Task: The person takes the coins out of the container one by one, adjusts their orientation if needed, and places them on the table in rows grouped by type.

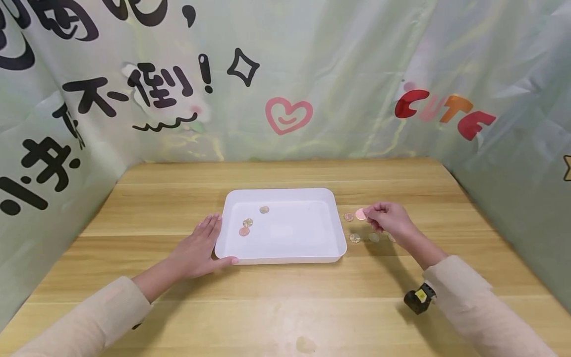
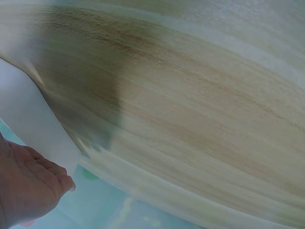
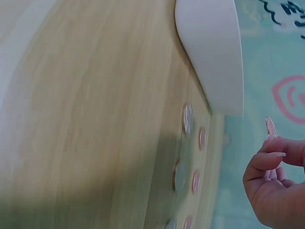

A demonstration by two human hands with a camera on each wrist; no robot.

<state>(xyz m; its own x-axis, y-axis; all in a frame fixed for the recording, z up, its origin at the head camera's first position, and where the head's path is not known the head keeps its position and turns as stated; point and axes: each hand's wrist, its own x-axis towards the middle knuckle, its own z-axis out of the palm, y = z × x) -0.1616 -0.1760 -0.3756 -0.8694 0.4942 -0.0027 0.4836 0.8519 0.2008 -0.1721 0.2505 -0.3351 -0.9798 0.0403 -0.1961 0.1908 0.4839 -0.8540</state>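
A white tray lies on the wooden table with three coins in its left part: a silvery coin, a yellowish coin and a copper coin. My left hand rests against the tray's left side, fingers extended along it and thumb at the front corner. Right of the tray, my right hand pinches a copper-coloured coin between thumb and fingertip, raised above the table. Below that hand, several coins lie in two rows, including a silvery coin and a copper coin.
The wooden table has a pale round spot near its front edge. A printed cloth hangs behind and along both sides. On the right wrist sits a small black camera.
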